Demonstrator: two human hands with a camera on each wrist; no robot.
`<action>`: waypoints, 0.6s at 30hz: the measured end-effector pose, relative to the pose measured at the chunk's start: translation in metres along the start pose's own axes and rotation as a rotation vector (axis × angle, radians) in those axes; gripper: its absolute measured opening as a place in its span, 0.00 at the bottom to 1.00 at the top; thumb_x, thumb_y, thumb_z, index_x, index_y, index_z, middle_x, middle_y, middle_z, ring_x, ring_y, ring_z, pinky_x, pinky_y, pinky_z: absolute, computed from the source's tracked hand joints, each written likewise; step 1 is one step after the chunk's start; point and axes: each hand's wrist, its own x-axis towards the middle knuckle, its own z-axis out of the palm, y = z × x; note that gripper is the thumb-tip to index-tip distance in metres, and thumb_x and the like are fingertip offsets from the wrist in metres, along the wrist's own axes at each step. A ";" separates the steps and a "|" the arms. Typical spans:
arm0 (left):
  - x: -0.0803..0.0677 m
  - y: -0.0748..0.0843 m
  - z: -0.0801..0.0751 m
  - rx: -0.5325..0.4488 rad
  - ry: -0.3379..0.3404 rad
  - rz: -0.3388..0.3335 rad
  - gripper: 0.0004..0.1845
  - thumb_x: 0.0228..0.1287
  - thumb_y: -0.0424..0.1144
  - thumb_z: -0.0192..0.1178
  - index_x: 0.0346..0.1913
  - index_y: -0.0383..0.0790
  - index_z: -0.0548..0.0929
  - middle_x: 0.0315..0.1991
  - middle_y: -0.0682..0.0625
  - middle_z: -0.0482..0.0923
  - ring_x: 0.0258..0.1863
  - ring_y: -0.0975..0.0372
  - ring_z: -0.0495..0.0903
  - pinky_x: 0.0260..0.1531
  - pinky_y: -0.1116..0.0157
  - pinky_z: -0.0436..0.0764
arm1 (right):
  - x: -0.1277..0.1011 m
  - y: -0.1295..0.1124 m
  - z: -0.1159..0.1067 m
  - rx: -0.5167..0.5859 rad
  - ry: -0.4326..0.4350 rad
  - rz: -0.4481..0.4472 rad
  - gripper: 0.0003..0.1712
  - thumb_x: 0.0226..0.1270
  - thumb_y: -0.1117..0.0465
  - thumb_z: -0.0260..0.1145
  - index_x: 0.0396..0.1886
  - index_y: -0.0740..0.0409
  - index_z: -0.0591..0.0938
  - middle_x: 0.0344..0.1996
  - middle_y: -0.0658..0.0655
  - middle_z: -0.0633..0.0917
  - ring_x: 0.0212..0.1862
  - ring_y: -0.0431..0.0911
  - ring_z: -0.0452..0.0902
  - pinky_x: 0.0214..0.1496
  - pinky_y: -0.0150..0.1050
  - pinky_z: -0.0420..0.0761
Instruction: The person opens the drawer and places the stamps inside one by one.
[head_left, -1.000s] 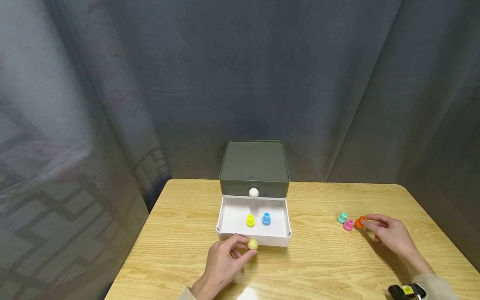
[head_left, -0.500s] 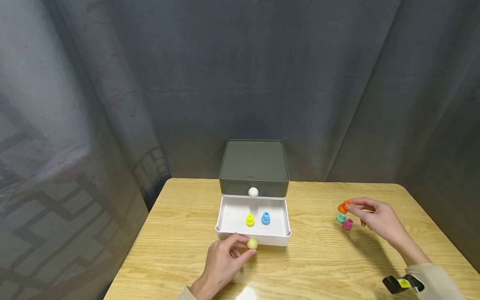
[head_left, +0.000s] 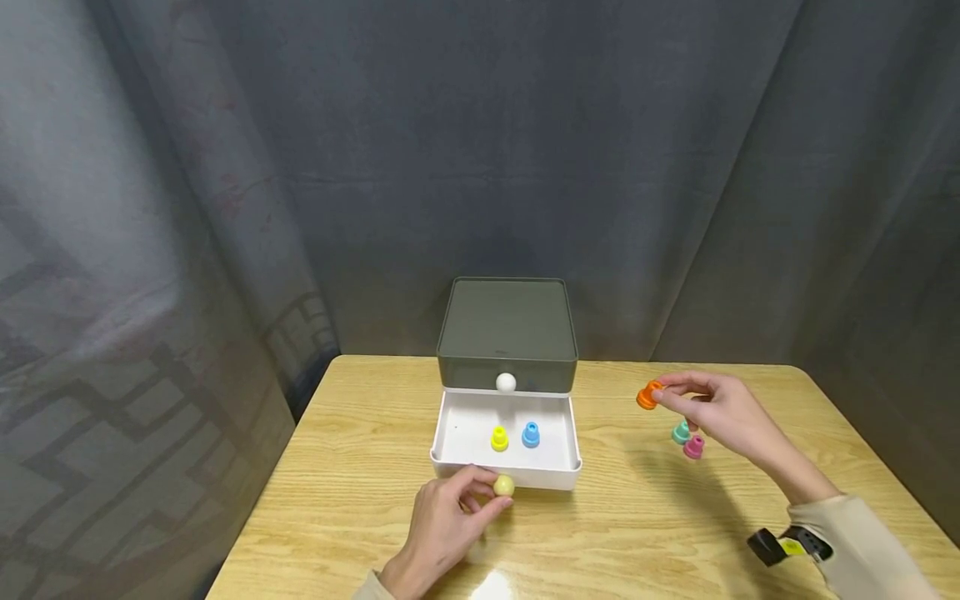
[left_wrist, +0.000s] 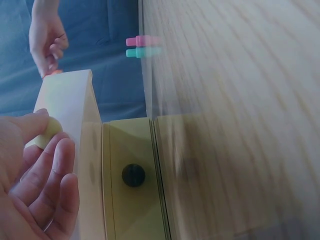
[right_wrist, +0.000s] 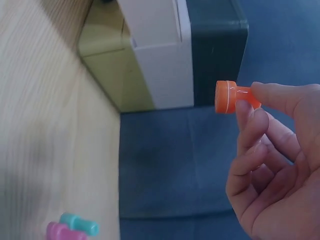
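Note:
In the head view, my left hand [head_left: 444,521] pinches the pale yellow round knob [head_left: 504,485] on the front of the pulled-out white drawer [head_left: 459,471]. Inside that drawer stand a yellow stepped plastic peg [head_left: 499,439] and a blue one [head_left: 531,435]. My right hand [head_left: 723,417] holds an orange peg [head_left: 647,397] above the table, right of the drawer. The right wrist view has the orange peg [right_wrist: 226,96] gripped by its narrow end between thumb and fingers, wide end outward. Behind the right hand, a teal peg [head_left: 680,432] and a pink peg [head_left: 693,447] stand side by side.
The drawer box [head_left: 508,321] has a dark green-grey top section with a white knob [head_left: 506,382]. Below the white drawer, an olive section with a dark knob [left_wrist: 133,175] shows in the left wrist view. A grey curtain [head_left: 495,167] hangs behind the wooden table [head_left: 360,442].
My right hand has lifted the orange peg off the table beside the pink one and carried it up and left, past the teal peg. The left hand has stayed on the knob.

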 end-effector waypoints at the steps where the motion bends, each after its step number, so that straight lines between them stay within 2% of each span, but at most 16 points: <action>1: 0.000 0.000 0.000 0.001 0.003 0.002 0.15 0.53 0.42 0.83 0.41 0.51 0.88 0.29 0.60 0.92 0.23 0.85 0.76 0.24 0.81 0.77 | 0.000 -0.004 0.000 0.005 -0.005 -0.009 0.27 0.75 0.44 0.71 0.61 0.59 0.86 0.42 0.57 0.90 0.27 0.43 0.78 0.24 0.36 0.75; 11: -0.001 -0.002 0.002 -0.007 0.020 0.022 0.16 0.53 0.41 0.83 0.42 0.51 0.88 0.29 0.60 0.92 0.23 0.84 0.77 0.24 0.81 0.77 | 0.007 -0.050 0.018 0.089 -0.091 -0.108 0.19 0.72 0.55 0.74 0.56 0.59 0.88 0.41 0.59 0.90 0.22 0.42 0.76 0.23 0.35 0.76; 18: -0.001 -0.003 0.002 -0.011 0.025 0.020 0.16 0.52 0.41 0.84 0.41 0.51 0.88 0.29 0.60 0.92 0.23 0.84 0.77 0.24 0.79 0.78 | 0.019 -0.079 0.042 0.111 -0.194 -0.173 0.17 0.70 0.55 0.76 0.52 0.59 0.89 0.39 0.56 0.91 0.22 0.46 0.79 0.26 0.38 0.83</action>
